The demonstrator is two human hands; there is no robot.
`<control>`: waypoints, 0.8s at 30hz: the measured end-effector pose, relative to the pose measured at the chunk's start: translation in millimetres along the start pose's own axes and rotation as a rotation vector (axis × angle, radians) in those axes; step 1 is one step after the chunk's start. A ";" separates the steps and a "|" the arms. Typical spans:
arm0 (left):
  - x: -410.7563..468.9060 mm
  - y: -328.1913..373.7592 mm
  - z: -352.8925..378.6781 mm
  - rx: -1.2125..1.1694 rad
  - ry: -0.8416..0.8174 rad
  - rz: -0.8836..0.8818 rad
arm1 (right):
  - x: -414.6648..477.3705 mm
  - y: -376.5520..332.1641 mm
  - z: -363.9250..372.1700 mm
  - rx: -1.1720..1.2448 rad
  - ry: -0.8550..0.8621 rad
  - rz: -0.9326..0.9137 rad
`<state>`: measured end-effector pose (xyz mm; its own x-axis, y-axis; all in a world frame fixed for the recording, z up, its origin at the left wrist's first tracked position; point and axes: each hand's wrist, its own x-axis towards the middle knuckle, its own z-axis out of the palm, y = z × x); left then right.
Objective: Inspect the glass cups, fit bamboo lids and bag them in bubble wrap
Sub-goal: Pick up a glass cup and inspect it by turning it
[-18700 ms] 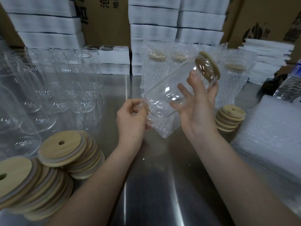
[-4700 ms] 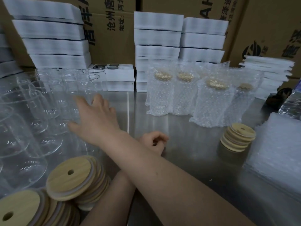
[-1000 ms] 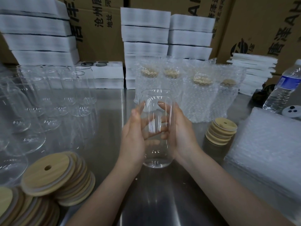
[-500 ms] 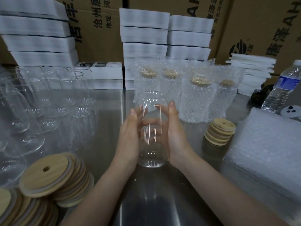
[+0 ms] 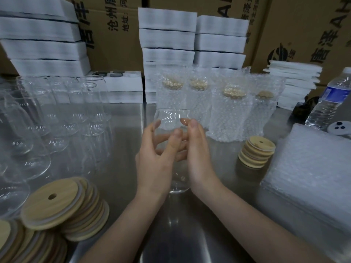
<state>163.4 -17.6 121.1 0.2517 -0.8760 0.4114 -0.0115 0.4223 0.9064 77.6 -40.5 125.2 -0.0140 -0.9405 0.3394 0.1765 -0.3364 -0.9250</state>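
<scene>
Glass, clear and thin-walled: the glass cup (image 5: 171, 118) looks stiff, smooth and likely slippery. It seems light enough for one hand, but would probably chip if it knocked the steel worktop (image 5: 123, 149). The safest hold is judged to be round the straight body, with no pressure on the rim.

It stands upright between the two hands, lifted just off the worktop as far as can be told. The left hand (image 5: 157, 162) curls round its left side and the right hand (image 5: 199, 154) lies along its right side. Both are grasping it, and their fingers (image 5: 194, 128) wrap behind, where they show through the glass. The open rim rises above the fingertips and the base shows below the wrists.

For the lid step, a small stack of bamboo lids (image 5: 256, 150) sits right of the right fingers, near. The bubble-wrap bags (image 5: 307, 168) lie further right, and the bagged cups (image 5: 224, 107) stand beyond the fingertips.
</scene>
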 end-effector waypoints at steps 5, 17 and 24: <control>2.5 -0.1 -0.8 -0.096 -0.011 -0.042 | 3.3 -6.0 -3.4 0.017 -0.005 0.073; 11.3 -1.9 -3.8 -0.509 -0.104 -0.359 | 7.2 -14.1 -15.5 0.170 -0.068 0.296; 24.2 -10.4 -19.9 -0.477 0.044 -0.312 | 1.6 -19.0 -9.6 0.190 -0.364 0.280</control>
<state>188.8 -38.6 119.7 0.2132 -0.9699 0.1176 0.5051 0.2125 0.8365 64.7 -36.0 141.7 0.3979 -0.9049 0.1513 0.3008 -0.0271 -0.9533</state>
